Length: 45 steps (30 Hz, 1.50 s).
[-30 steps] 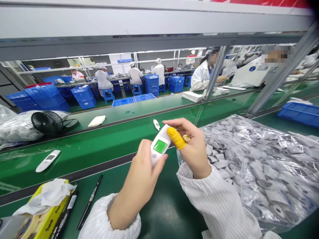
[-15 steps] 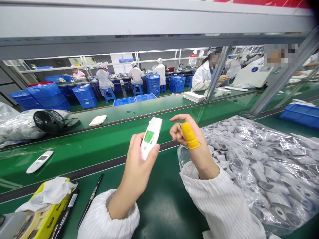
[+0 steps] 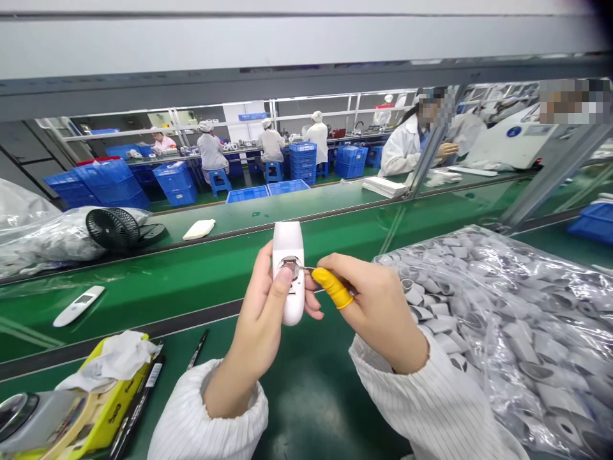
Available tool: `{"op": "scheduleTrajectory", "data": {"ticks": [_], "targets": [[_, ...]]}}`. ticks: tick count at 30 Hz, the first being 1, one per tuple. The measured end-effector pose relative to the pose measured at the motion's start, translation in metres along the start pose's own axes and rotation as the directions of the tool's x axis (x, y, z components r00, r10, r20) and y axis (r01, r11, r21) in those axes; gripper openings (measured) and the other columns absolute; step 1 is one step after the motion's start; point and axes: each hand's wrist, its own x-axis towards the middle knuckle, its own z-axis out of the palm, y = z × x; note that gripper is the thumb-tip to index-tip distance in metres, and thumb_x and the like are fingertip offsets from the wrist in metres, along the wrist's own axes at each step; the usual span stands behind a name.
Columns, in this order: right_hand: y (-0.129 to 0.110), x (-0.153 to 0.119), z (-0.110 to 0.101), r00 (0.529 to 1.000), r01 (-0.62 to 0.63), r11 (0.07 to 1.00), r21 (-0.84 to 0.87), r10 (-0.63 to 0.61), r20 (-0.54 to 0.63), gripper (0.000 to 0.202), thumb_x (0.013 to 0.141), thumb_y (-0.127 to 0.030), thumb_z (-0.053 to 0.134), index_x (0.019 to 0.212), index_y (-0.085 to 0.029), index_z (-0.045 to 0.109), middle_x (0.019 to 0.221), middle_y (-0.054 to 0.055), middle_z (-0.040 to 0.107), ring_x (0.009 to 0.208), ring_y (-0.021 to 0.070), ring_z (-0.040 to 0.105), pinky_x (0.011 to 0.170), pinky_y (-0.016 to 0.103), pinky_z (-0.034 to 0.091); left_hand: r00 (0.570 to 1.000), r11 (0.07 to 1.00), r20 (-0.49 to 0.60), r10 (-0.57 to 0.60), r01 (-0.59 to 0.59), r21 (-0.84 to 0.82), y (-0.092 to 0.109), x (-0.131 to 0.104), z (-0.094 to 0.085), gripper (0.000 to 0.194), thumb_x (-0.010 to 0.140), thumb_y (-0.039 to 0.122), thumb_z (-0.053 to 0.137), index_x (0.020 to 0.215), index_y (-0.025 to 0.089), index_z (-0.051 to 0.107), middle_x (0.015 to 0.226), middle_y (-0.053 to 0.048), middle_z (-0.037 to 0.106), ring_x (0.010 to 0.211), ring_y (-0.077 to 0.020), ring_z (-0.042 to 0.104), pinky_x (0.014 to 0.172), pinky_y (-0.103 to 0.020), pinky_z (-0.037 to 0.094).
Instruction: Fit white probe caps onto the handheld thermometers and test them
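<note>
My left hand (image 3: 261, 306) is wrapped round a white handheld thermometer (image 3: 288, 239), its back facing me. A round battery recess shows in it, and my left thumb presses at the round cell there. My right hand (image 3: 373, 294), with a yellow finger cot (image 3: 332, 289) on one digit, pinches a thin metal tool (image 3: 309, 268). The tip of this tool reaches the edge of the recess from the right.
A clear bag (image 3: 502, 319) of grey-white plastic parts fills the right. Another thermometer (image 3: 79, 306) lies at the left, with a yellow box (image 3: 112, 409) and pens nearer. Beyond are a black fan (image 3: 112, 229) and co-workers.
The thermometer has been turned from its green-lit screen side to its back. My right hand has moved in beside it, now with a thin tool in its fingers. The view has shifted slightly.
</note>
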Motion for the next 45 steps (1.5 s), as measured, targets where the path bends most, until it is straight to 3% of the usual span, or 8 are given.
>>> {"op": "scheduleTrajectory", "data": {"ticks": [6,13,21,26,32,38,42,45], "targets": [[-0.001,-0.004,0.005,0.999,0.038,0.986,-0.164,-0.035,0.021,0.018,0.083,-0.005,0.050,0.078,-0.016,0.064,0.062,0.001,0.064,0.053,0.0120,0.054,0.050,0.022,0.030,0.985,0.858,-0.036,0.167,-0.127,0.498,0.000,-0.004,-0.009,0.041,0.104,0.039,0.043,0.144,0.031,0.045,0.087,0.001,0.060,0.061,-0.0076,0.053,0.054,-0.017,0.047],[0.006,0.001,0.008,0.982,-0.066,0.884,0.464,-0.026,0.189,0.017,0.095,-0.020,0.055,0.080,-0.017,0.063,0.066,-0.002,0.066,0.053,0.0076,0.052,0.051,0.018,0.039,0.974,0.978,0.100,-0.205,0.200,0.055,0.017,0.001,-0.016,0.053,0.098,0.046,0.050,0.140,0.014,0.045,0.068,0.000,0.062,0.040,-0.0059,0.045,0.034,-0.014,0.033],[0.010,0.002,0.009,0.932,0.352,0.936,-0.002,-0.351,-0.088,0.029,0.096,-0.008,0.048,0.106,-0.017,0.073,0.076,0.002,0.064,0.058,0.0082,0.055,0.049,0.020,0.038,0.928,0.943,0.182,-0.324,0.333,-0.017,0.010,0.005,-0.017,0.068,0.090,0.022,0.045,0.156,0.020,0.029,0.071,-0.001,0.064,0.042,-0.0067,0.049,0.036,-0.013,0.038],[0.011,0.001,0.014,0.917,0.368,0.929,0.037,-0.356,-0.179,0.015,0.090,-0.007,0.060,0.089,-0.013,0.074,0.075,0.003,0.063,0.059,0.0095,0.057,0.050,0.021,0.043,0.896,0.926,0.259,-0.361,0.378,-0.017,0.007,0.003,-0.016,0.070,0.089,0.015,0.045,0.156,0.027,0.029,0.078,0.000,0.064,0.048,-0.0064,0.052,0.043,-0.015,0.042],[0.006,-0.003,0.012,0.870,0.324,0.941,0.098,-0.255,-0.422,0.008,0.089,-0.011,0.067,0.094,-0.016,0.072,0.076,0.001,0.062,0.064,0.0086,0.058,0.054,0.019,0.046,0.945,0.963,0.193,-0.263,0.268,0.000,0.009,-0.004,-0.011,0.071,0.094,0.012,0.041,0.159,0.031,0.021,0.072,0.003,0.057,0.058,-0.0087,0.052,0.054,-0.018,0.047],[0.001,-0.007,0.019,0.847,0.398,0.914,-0.081,-0.399,-0.351,0.007,0.091,-0.012,0.064,0.093,-0.012,0.070,0.072,0.004,0.066,0.057,0.0100,0.057,0.048,0.023,0.043,0.977,0.978,0.078,-0.199,0.192,0.081,0.008,-0.011,-0.002,0.069,0.096,0.016,0.045,0.157,0.038,0.023,0.089,0.000,0.059,0.062,-0.0092,0.049,0.055,-0.019,0.047],[-0.004,-0.006,0.029,0.926,0.203,0.958,0.200,-0.122,-0.356,0.006,0.087,-0.017,0.070,0.089,-0.020,0.065,0.077,0.000,0.062,0.060,0.0097,0.057,0.047,0.021,0.043,0.994,0.977,0.035,-0.103,0.095,0.189,0.002,-0.013,-0.001,0.070,0.097,0.017,0.045,0.157,0.043,0.021,0.107,-0.002,0.061,0.065,-0.0101,0.048,0.058,-0.022,0.048],[-0.007,0.000,0.028,0.954,-0.133,0.742,0.657,0.275,-0.117,0.027,0.077,-0.031,0.081,0.089,-0.023,0.058,0.074,-0.005,0.055,0.054,0.0081,0.051,0.043,0.020,0.040,0.998,0.941,0.054,-0.028,0.008,0.337,0.000,-0.014,0.000,0.071,0.098,0.017,0.043,0.158,0.043,0.016,0.120,-0.004,0.061,0.069,-0.0122,0.051,0.064,-0.026,0.048]]}}
